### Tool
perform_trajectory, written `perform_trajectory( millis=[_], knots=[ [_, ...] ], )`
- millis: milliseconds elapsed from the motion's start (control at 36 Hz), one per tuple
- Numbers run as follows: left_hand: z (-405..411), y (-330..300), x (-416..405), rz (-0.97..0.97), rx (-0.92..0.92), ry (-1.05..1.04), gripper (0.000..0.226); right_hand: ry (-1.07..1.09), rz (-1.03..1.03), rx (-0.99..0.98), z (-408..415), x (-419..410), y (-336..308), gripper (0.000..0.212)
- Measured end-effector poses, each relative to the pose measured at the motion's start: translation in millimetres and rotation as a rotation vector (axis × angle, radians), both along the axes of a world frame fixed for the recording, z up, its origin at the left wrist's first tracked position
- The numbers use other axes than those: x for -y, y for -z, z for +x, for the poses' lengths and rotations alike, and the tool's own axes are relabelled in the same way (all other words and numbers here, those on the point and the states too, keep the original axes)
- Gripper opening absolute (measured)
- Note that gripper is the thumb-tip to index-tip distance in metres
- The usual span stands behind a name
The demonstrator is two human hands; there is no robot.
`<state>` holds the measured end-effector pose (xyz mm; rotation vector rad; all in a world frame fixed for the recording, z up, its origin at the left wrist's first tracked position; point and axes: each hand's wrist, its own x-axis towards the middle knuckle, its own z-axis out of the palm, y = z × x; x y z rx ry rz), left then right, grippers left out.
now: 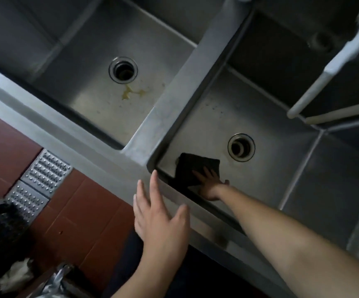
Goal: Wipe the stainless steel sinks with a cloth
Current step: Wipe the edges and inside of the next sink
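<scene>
Two stainless steel sinks sit side by side. The left sink (pixel 84 61) has a round drain (pixel 123 69) and a yellowish stain (pixel 129 93) just below it. In the right sink (pixel 281 168), a dark cloth (pixel 192 166) lies flat on the bottom near the front left corner, beside that sink's drain (pixel 241 147). My right hand (pixel 210 183) reaches down into the right sink and presses on the cloth with spread fingers. My left hand (pixel 159 214) hovers with straight fingers over the front rim (pixel 109 166), holding nothing.
A steel divider (pixel 174 93) separates the sinks. White pipes (pixel 329 69) cross the upper right. Red floor tiles (pixel 84 207) and a studded metal grate (pixel 45 171) lie at lower left, with a dark brush-like object (pixel 0 229) and crumpled white material (pixel 13 276).
</scene>
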<state>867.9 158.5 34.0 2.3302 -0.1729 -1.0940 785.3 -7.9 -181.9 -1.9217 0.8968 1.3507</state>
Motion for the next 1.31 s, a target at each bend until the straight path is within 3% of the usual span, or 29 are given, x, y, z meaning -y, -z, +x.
perform_trajectory(
  millis=[194, 361, 472, 611, 750, 1028, 1167, 1306],
  knots=[
    [107, 22, 77, -0.156, 0.437, 0.645, 0.066, 0.228, -0.088, 0.044, -2, 2, -21, 0.072],
    [173, 79, 158, -0.121, 0.787, 1.155, 0.063, -0.004, -0.209, 0.205, -14, -11, -1, 0.067],
    [177, 92, 162, -0.188, 0.796, 1.138, 0.067, -0.136, -0.168, 0.292, -13, -20, 27, 0.061],
    [174, 93, 159, -0.322, 0.844, 1.094, 0.064, -0.143, -0.203, 0.394, -21, -22, 52, 0.065],
    [173, 95, 160, -0.379, 0.892, 1.079, 0.063, 0.019, -0.332, 0.513, 13, 5, 66, 0.069],
    [175, 95, 162, -0.414, 0.882, 1.055, 0.061, 0.571, -0.414, 0.439, 148, 177, 69, 0.087],
    [174, 94, 164, -0.416, 0.86, 1.041, 0.062, 0.564, -0.314, 0.361, 157, 237, 59, 0.074],
    [174, 91, 164, -0.414, 0.848, 1.044, 0.062, 0.5, -0.255, 0.355, 134, 188, 60, 0.088]
  ],
)
